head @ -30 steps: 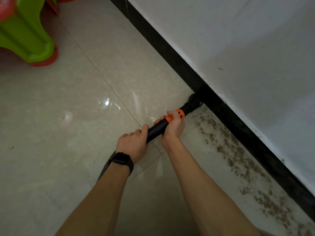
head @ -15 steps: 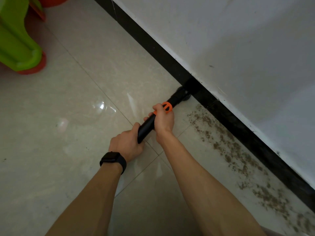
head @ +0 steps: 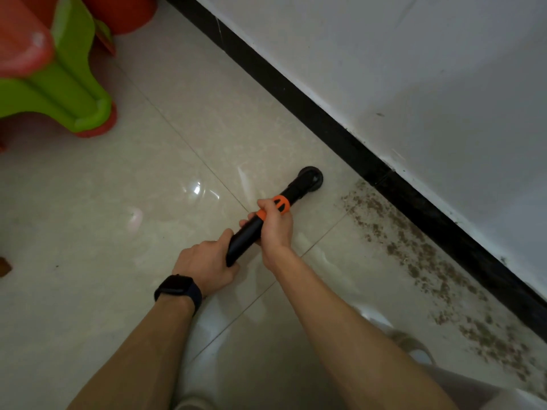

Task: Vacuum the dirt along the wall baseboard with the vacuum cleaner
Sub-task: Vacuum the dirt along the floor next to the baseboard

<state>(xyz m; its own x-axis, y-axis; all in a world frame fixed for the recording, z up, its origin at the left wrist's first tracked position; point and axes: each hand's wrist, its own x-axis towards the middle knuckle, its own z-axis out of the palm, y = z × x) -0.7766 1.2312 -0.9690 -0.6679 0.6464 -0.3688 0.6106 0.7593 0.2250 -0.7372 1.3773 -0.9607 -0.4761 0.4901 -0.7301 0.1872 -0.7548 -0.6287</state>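
A black vacuum wand (head: pixel 248 234) with an orange collar (head: pixel 280 204) slants across the tiled floor. Its round nozzle (head: pixel 309 179) rests on the tile a short way off the black baseboard (head: pixel 334 125). My right hand (head: pixel 273 227) grips the wand just below the orange collar. My left hand (head: pixel 207 263), with a dark watch on the wrist, holds the wand's lower end. A band of brown dirt (head: pixel 414 250) lies along the baseboard, to the right of the nozzle, and runs to the lower right corner.
A green and red plastic stool (head: pixel 56 75) stands at the upper left. The white wall (head: pixel 414 69) fills the upper right. My shoe (head: pixel 411 346) shows at the lower right near the dirt. Glossy beige tiles (head: pixel 88 217) cover the floor.
The nozzle has come away from the baseboard onto the open tile. Both hands kept their grip on the wand. The view has shifted so that more of the stool shows.
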